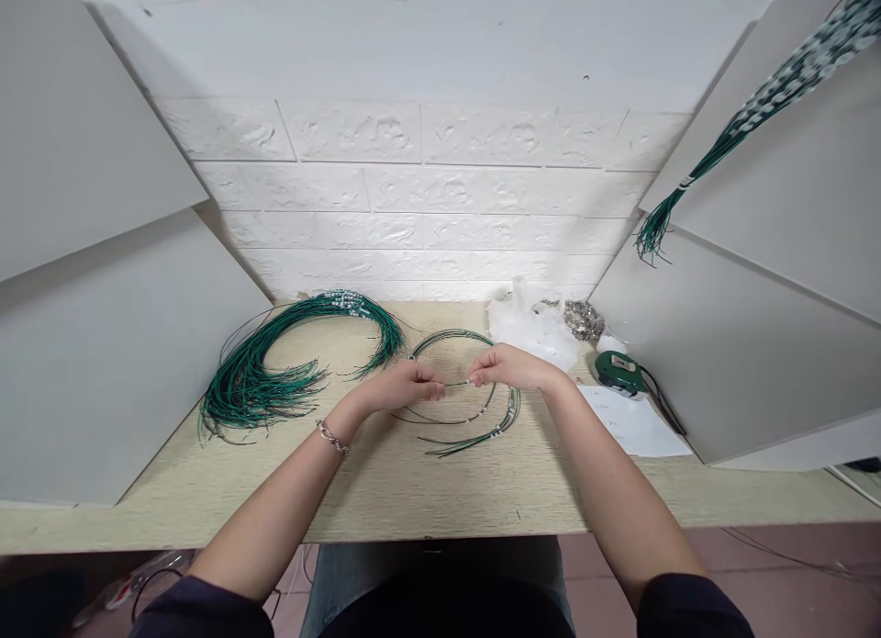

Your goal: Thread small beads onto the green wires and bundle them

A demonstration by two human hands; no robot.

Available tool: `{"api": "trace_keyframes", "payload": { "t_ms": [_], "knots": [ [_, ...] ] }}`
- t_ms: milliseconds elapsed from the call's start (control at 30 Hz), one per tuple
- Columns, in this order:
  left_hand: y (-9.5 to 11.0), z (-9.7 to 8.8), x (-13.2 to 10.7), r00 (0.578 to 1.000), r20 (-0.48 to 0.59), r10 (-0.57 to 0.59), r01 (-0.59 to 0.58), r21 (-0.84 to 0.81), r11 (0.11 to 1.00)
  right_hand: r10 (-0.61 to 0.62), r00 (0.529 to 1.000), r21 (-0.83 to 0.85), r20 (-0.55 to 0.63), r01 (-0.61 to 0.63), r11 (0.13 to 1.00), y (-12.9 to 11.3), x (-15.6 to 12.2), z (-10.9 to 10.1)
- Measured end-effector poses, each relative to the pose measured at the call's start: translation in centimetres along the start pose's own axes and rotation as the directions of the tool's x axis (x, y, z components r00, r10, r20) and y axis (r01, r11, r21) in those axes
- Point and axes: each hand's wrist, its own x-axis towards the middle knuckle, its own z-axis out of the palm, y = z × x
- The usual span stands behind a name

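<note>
Between my two hands runs a thin dark green wire (457, 384), pinched at both sides. My left hand (413, 386) is closed on it with the fingertips together. At the other side my right hand (506, 366) pinches the wire near a small pale piece at its fingertips, too small to name. Under and around my hands lies a loose coil of green wires (451, 334) with small white pieces on them. Its lower strands (474, 441) curve toward the front of the table. My fingers hide part of the held wire.
A thick bundle of green wires (238, 381) lies at left. At the back right are a white plastic bag (527, 321), a heap of small metal parts (585, 321), a green tape measure (619, 373) and a written paper (633, 425). Another wire bundle (730, 142) hangs at upper right.
</note>
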Motion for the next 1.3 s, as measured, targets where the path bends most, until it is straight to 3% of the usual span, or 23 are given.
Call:
{"api": "trace_keyframes", "payload": {
  "t_ms": [100, 200, 267, 367, 467, 567, 700, 800, 867, 933, 1067, 1167, 1300],
  "knots": [
    [0.4, -0.2, 0.0, 0.999, 0.044, -0.015, 0.017, -0.035, 0.999, -0.034, 0.995, 0.081, -0.089, 0.041, 0.996, -0.3, 0.2, 0.4],
    [0.8, -0.5, -0.1, 0.998, -0.066, -0.006, -0.013, -0.287, 0.958, -0.108, 0.95, 0.109, -0.294, 0.145, 0.983, -1.0, 0.3, 0.7],
    [1.0, -0.7, -0.2, 0.99, -0.139, -0.028, -0.041, -0.467, 0.883, -0.177, 0.865, 0.041, -0.47, 0.222, 0.974, -1.5, 0.3, 1.1],
    [1.1, -0.8, -0.3, 0.985, -0.167, -0.035, -0.083, -0.647, 0.758, -0.318, 0.682, -0.159, -0.659, 0.286, 0.945, -1.9, 0.3, 1.7],
    [1.1, -0.8, -0.5, 0.991, -0.131, -0.037, -0.071, -0.729, 0.681, -0.48, 0.537, -0.384, -0.694, 0.288, 0.877, -2.2, 0.2, 2.5],
    [1.1, -0.8, -0.7, 0.996, -0.043, -0.073, 0.017, -0.742, 0.67, -0.575, 0.483, -0.509, -0.661, 0.275, 0.816, -2.4, 0.1, 3.2],
    [1.1, -1.2, -0.9, 0.993, 0.041, -0.115, 0.098, -0.825, 0.557, -0.581, 0.5, -0.54, -0.643, 0.242, 0.806, -2.7, 0.1, 3.7],
    [1.2, -1.2, -0.8, 0.995, -0.022, -0.098, 0.027, -0.883, 0.468, -0.522, 0.537, -0.475, -0.663, 0.238, 0.847, -2.8, 0.2, 4.0],
    [1.2, -0.8, -0.6, 0.99, -0.12, -0.069, -0.065, -0.843, 0.535, -0.467, 0.572, -0.396, -0.674, 0.254, 0.882, -2.9, 0.4, 4.4],
    [1.1, -0.2, -0.3, 0.973, -0.226, -0.042, -0.142, -0.737, 0.661, -0.399, 0.626, -0.292, -0.67, 0.271, 0.917, -3.1, 0.6, 4.8],
    [1.1, 0.9, 0.2, 0.926, -0.377, -0.008, -0.197, -0.5, 0.843, -0.3, 0.747, -0.094, -0.593, 0.306, 0.947, -3.3, 1.1, 5.6],
    [1.1, 1.0, 0.3, 0.889, -0.457, 0.008, -0.208, -0.389, 0.897, -0.265, 0.808, 0.015, -0.527, 0.32, 0.947, -3.2, 1.5, 6.1],
    [1.2, 1.0, 0.3, 0.872, -0.49, 0.011, -0.203, -0.34, 0.918, -0.23, 0.833, 0.08, -0.503, 0.31, 0.947, -2.9, 1.9, 6.7]
  ]
}}
